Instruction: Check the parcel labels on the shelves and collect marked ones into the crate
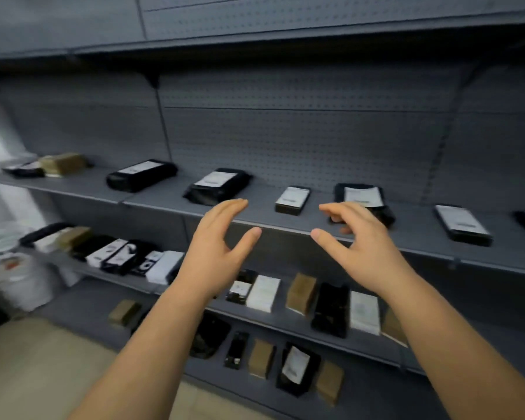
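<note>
Both hands are empty with fingers spread, the left hand (217,241) and right hand (361,241) flanking the small parcel (292,200) near the upper shelf's (164,199) front edge, its long axis running front-to-back, roughly midway between them.

Both empty hands, left hand (217,253) and right hand (361,247), hover before the small parcel (292,200).
</note>
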The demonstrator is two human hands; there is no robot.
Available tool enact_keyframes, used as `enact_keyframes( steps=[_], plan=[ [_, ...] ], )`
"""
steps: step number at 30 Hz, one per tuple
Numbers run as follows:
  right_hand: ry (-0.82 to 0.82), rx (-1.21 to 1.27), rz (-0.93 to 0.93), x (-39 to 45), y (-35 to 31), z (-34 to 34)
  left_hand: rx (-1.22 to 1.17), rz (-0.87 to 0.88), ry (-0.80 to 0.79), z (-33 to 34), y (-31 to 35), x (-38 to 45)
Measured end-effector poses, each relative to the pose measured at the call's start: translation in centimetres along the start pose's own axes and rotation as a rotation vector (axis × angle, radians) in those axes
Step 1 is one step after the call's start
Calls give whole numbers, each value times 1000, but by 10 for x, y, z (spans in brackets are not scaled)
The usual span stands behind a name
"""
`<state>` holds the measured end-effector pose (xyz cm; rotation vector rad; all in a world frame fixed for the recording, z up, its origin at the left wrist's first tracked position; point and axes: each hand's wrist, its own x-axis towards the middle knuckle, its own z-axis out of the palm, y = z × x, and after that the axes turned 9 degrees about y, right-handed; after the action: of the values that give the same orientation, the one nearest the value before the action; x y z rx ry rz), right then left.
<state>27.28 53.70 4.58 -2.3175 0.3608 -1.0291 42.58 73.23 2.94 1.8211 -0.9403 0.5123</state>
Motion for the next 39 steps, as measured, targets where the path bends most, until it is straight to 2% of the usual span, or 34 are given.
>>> enact_keyframes(
  steps=[14, 20, 28, 33, 39],
  plan=[
    [-364, 330, -215, 162, -120, 363, 364, -276, 211, -191, -259, 64],
    [-443, 458, -323, 232, -197, 491, 547, -343, 348, -279, -329, 104],
    [-512, 478, -449, 264, -297, 647, 644, -429, 452, -389, -456, 110],
    [-513, 415, -409, 290, -338, 732, 591, -421, 393, -440, -552, 147],
    [-418, 282, -276, 343, -344, 797, 466, -340, 259, -472, -652, 227]
  ],
)
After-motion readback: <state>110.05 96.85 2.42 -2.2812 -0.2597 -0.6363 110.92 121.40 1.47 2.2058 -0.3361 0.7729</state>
